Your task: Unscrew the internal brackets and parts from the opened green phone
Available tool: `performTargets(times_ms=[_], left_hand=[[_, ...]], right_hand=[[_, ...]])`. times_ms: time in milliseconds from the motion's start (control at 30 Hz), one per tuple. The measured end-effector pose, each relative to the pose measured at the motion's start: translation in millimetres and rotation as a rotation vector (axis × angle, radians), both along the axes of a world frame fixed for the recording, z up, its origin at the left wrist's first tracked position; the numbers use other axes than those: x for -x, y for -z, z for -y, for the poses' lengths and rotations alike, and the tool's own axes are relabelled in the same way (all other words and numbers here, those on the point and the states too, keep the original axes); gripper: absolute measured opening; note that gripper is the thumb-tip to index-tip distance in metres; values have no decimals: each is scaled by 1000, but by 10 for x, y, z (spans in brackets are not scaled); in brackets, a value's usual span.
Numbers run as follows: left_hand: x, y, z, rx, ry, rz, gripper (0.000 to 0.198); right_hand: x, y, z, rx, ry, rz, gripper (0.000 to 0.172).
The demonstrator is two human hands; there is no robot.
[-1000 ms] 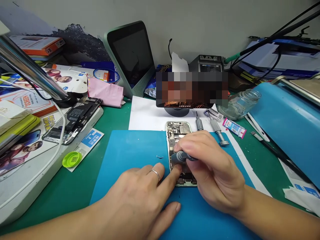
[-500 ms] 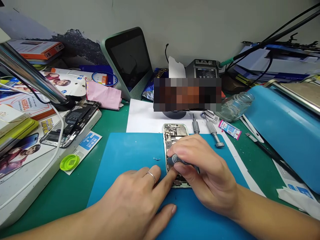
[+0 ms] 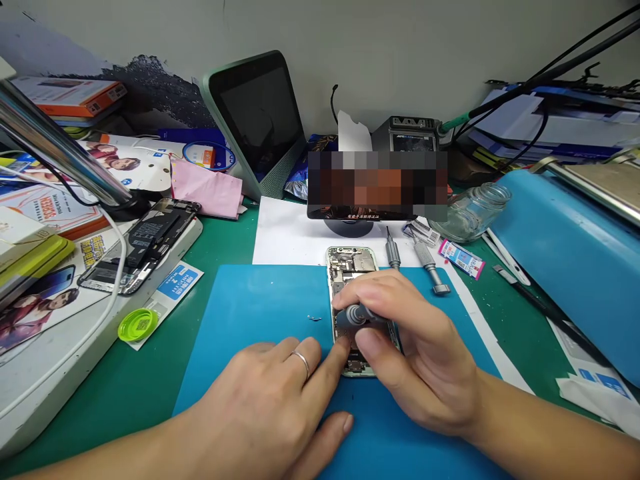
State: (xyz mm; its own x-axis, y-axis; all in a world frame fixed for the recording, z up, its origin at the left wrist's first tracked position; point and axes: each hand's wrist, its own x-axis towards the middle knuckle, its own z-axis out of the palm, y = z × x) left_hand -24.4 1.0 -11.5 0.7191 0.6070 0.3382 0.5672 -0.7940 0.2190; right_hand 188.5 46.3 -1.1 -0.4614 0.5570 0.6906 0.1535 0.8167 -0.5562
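Observation:
An opened smartphone (image 3: 351, 260) lies upright-lengthwise on the blue mat (image 3: 250, 300), its inner parts showing. My right hand (image 3: 425, 353) is closed around a dark grey screwdriver (image 3: 356, 316) held over the middle of the phone; its tip is hidden. The index finger of my left hand (image 3: 277, 393) stretches out to the phone's lower left edge and touches it. The thumb lies apart on the mat and nothing is held there. Some tiny metal pieces (image 3: 314, 318) sit on the mat left of the phone.
Behind the phone are two more screwdrivers (image 3: 393, 249) (image 3: 428, 263) and a phone screen on a stand (image 3: 345, 229). A glass jar (image 3: 470, 217) and a blue case (image 3: 560, 267) stand right. Another opened phone (image 3: 150, 237) and a green cap (image 3: 137, 325) lie left.
The screwdriver's handle has tilted slightly and my right thumb and fingers have shifted on it. My left hand stays almost in place, with its index fingertip still at the phone.

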Motion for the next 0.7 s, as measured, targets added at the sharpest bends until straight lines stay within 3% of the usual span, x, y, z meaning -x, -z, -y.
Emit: performTargets(times_ms=[533, 700], left_hand=[[31, 18, 26, -51, 71, 46, 36], [38, -4, 46, -17, 69, 24, 37]], right_hand=[[-24, 12, 78, 131, 69, -46, 74], [-27, 22, 80, 106, 90, -65, 78]])
